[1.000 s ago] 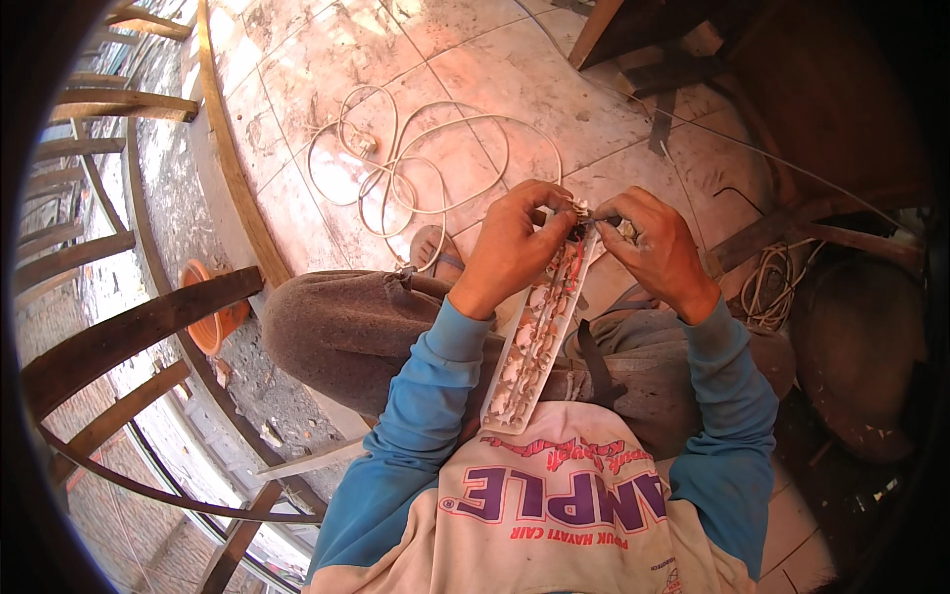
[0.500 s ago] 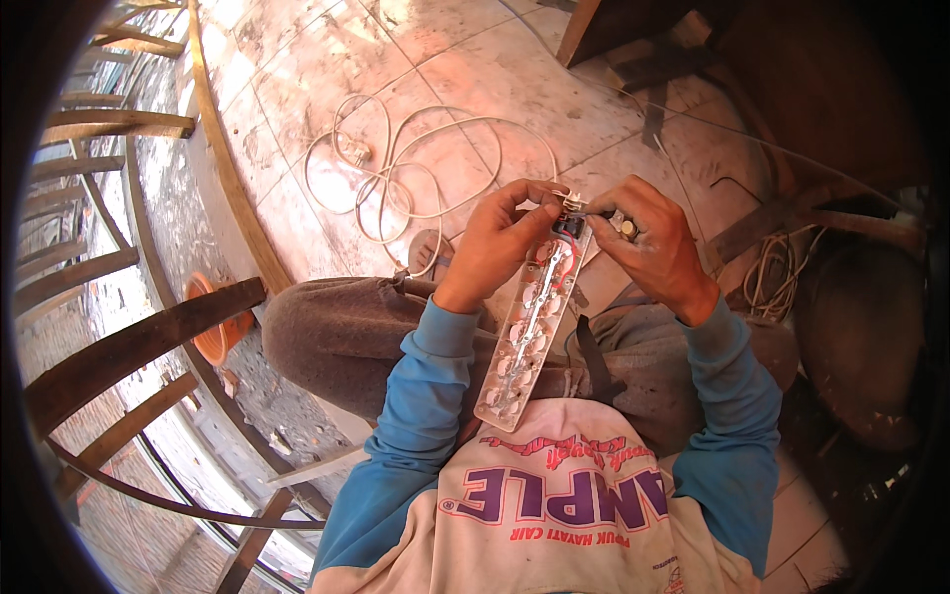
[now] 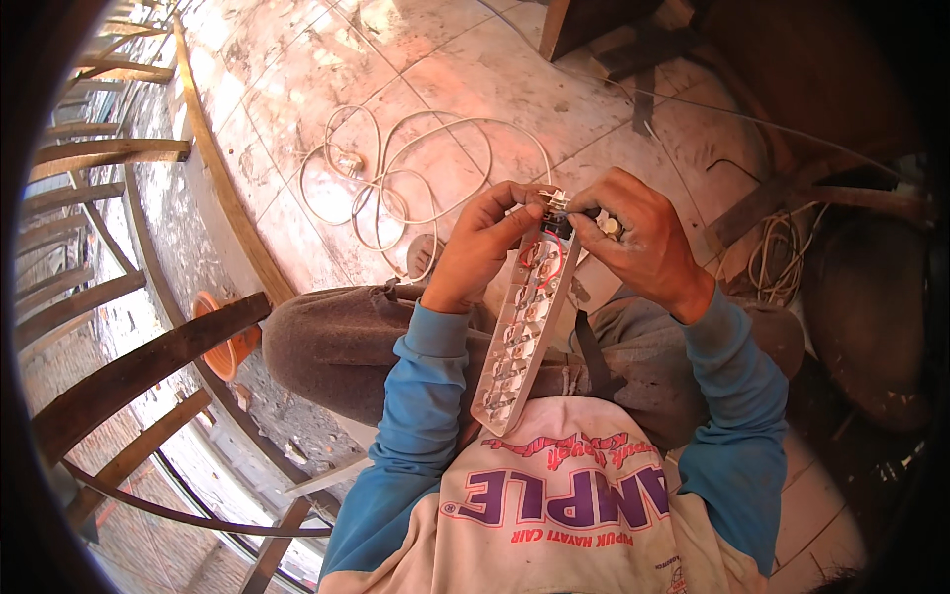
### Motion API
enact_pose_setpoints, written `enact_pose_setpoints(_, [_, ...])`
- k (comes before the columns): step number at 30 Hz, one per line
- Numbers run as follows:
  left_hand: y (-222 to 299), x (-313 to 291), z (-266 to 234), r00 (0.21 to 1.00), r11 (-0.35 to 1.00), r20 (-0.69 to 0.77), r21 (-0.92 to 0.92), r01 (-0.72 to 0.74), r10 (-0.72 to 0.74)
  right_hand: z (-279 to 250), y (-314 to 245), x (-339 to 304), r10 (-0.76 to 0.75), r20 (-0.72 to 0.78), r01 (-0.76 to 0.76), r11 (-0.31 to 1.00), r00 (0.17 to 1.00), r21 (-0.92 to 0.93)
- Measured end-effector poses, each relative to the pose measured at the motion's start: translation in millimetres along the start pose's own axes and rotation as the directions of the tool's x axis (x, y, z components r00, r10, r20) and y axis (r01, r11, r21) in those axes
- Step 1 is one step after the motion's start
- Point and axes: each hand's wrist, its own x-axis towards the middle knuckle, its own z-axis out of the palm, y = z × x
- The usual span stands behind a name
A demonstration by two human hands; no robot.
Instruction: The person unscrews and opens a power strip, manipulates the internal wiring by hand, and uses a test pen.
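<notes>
A long white power strip [image 3: 515, 346], its inside exposed, slants from my lap up to my fingers. Metal contacts and thin red wires run along its housing, and a black switch block [image 3: 556, 226] sits near the far end. My left hand [image 3: 485, 238] is closed on that far end, thumb and forefinger pinching beside the white cable's entry. Opposite it, my right hand [image 3: 638, 233] is closed, its fingertips at the switch block. A small pale, round-ended piece [image 3: 610, 228] shows between its fingers; its kind is unclear.
A white cable [image 3: 381, 183] lies in loose loops on the dirty tiles beyond my hands. Wooden slats [image 3: 148, 346] and an orange pot [image 3: 226, 342] stand at left. More coiled cable [image 3: 777, 262] lies at right, near dark wooden furniture [image 3: 792, 89].
The power strip has tilted a little, so its side wall shows more, and its far end has shifted slightly left. Both hands keep their closed holds.
</notes>
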Motion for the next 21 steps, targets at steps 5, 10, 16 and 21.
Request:
enact_pose_setpoints(5, [0.3,0.2,1.5,1.0,0.999,0.01,-0.04,0.023,-0.022,-2.4,-1.0,-1.1,0.034,0.022,-0.033,0.999,0.999,-0.029])
enact_pose_setpoints(10, [-0.6,0.0,1.7,0.999,0.999,-0.005,-0.023,0.031,-0.031,1.3,1.5,-3.3,0.039,-0.006,-0.039,0.999,0.999,0.005])
enact_pose_setpoints(16, [0.4,-0.3,1.1,1.0,0.999,-0.01,0.028,0.016,-0.016,-1.1,4.1,-4.4,0.063,0.036,-0.062,0.997,0.997,-0.051])
enact_pose_setpoints(21, [4.2,-1.8,4.5,0.999,0.998,-0.051,0.056,0.007,-0.004,-1.5,3.2,-3.2,0.066,0.051,-0.063,0.996,0.996,-0.06])
